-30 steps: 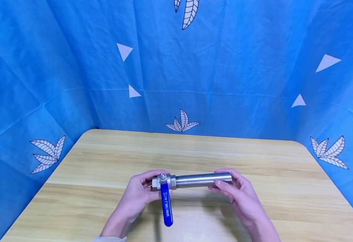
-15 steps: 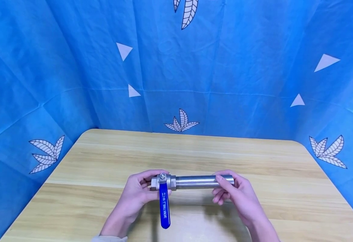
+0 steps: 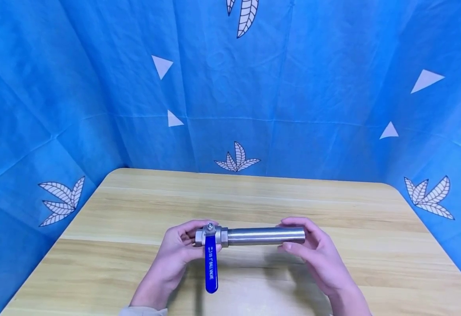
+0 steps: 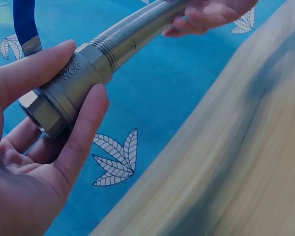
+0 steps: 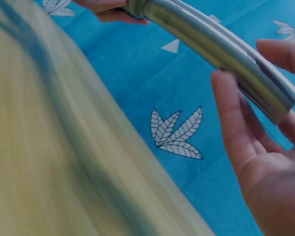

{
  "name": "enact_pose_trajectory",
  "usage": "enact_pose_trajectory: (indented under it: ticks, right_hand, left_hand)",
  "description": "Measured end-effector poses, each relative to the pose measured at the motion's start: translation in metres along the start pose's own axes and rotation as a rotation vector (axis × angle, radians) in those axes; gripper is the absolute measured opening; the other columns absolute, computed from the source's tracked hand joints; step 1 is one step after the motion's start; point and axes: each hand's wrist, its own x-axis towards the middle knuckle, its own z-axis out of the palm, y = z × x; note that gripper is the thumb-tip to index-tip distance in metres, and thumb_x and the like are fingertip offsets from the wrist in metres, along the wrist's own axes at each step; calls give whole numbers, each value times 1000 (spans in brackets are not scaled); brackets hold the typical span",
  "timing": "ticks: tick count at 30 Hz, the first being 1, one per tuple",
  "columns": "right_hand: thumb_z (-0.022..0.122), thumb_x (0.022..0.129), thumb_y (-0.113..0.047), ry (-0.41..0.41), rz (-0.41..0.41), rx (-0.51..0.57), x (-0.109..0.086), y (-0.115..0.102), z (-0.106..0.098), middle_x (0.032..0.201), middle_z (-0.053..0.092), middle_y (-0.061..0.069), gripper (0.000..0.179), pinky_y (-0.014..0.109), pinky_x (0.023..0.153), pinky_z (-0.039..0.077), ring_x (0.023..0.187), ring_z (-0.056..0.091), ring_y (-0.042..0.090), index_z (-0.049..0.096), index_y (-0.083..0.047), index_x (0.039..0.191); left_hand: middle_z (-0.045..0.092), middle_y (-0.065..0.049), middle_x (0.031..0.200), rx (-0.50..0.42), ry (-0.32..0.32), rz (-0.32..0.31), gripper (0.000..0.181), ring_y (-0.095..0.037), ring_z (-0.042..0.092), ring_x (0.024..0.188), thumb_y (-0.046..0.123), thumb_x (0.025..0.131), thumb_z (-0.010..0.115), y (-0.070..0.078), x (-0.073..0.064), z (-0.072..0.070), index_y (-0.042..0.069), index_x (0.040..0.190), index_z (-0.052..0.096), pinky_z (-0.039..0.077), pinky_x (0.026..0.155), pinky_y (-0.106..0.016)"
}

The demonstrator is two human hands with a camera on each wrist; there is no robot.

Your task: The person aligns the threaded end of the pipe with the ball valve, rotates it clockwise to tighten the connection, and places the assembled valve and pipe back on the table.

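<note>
A steel ball valve (image 3: pixel 220 237) with a long blue lever handle (image 3: pixel 211 267) is held above the table by my left hand (image 3: pixel 171 254), thumb in front and fingers behind the body. From the valve's right end a steel pipe (image 3: pixel 266 235) reaches sideways, nearly level. Some thread shows on the pipe (image 4: pixel 152 29) beside the valve's hex end (image 4: pixel 96 56) in the left wrist view. My right hand (image 3: pixel 323 254) has its thumb and fingers around the pipe's free end. In the right wrist view fingertips (image 5: pixel 223 78) meet the pipe's side.
A light wooden table (image 3: pixel 230 197) with rounded far corners lies beneath both hands. Blue cloth (image 3: pixel 313 96) printed with white leaves and triangles hangs behind it and on both sides.
My right thumb went from the pipe's lower edge up onto its upper side, then back down to the lower edge. The valve has shifted slightly left, its lever swinging a little left.
</note>
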Motion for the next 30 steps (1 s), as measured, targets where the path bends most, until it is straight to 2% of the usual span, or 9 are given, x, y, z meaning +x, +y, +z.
enact_pose_trajectory:
  ticks: [4,8,14,18,30]
  right_hand:
    - [62,95,18,-28,-63,43,-1,1,-5,128,72,1,48,30,96,62,111,73,13,68,-11,134]
    - [67,91,19,-13,-72,5,-1,0,-7,125,75,0,47,26,92,61,109,72,12,73,-10,128]
    - [74,84,20,17,-67,-65,-2,-2,-8,126,78,0,48,27,92,63,110,73,13,77,-9,122]
    - [74,85,20,24,-70,-77,-2,-2,-8,124,80,1,46,26,90,63,107,74,13,78,-6,123]
    - [74,90,12,82,6,-150,-3,0,-6,112,81,0,37,24,82,63,95,74,7,78,-4,123]
  left_hand:
    - [80,-5,110,-5,7,-7,57,-25,70,107,-2,74,93,1,0,1,1,128,75,51,98,-37]
    - [80,-7,112,-8,16,-23,57,-26,70,109,-2,74,93,2,-1,1,1,129,75,49,99,-39]
    - [81,-8,114,-4,20,-35,57,-27,68,112,-1,75,93,3,-2,2,1,129,75,49,101,-39]
    - [81,-8,113,0,11,-36,57,-27,68,111,-1,75,93,4,-3,2,1,129,75,50,101,-39]
    - [79,-7,113,18,-2,-20,58,-27,68,110,-2,74,92,2,-2,1,1,129,75,53,98,-38]
